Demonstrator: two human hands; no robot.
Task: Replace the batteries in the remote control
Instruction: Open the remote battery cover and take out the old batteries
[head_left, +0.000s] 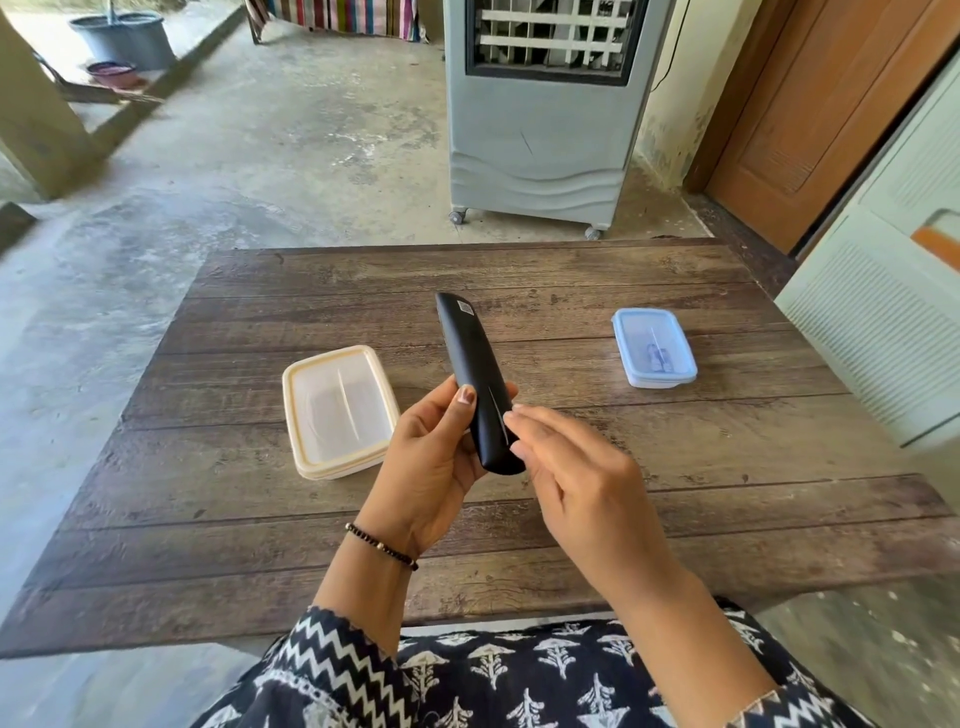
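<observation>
Gripping the lower half of the black remote control (475, 379), the left hand (434, 467) holds it above the middle of the wooden table (571, 545), back side up, its far end tilted toward 11 o'clock. The thumb lies along the remote's back and the fingers wrap underneath. The right hand (576, 478) comes in from 4 o'clock, fingers nearly straight, tips touching the remote's right edge and grasping nothing. At 9 o'clock of the remote sits a cream-lidded container (337, 410), closed. At 2 o'clock, well apart, a blue-lidded container (653, 347) holds small items, too blurred to identify. Beyond the table at 12 o'clock stands a grey air cooler (540, 119) on wheels.
</observation>
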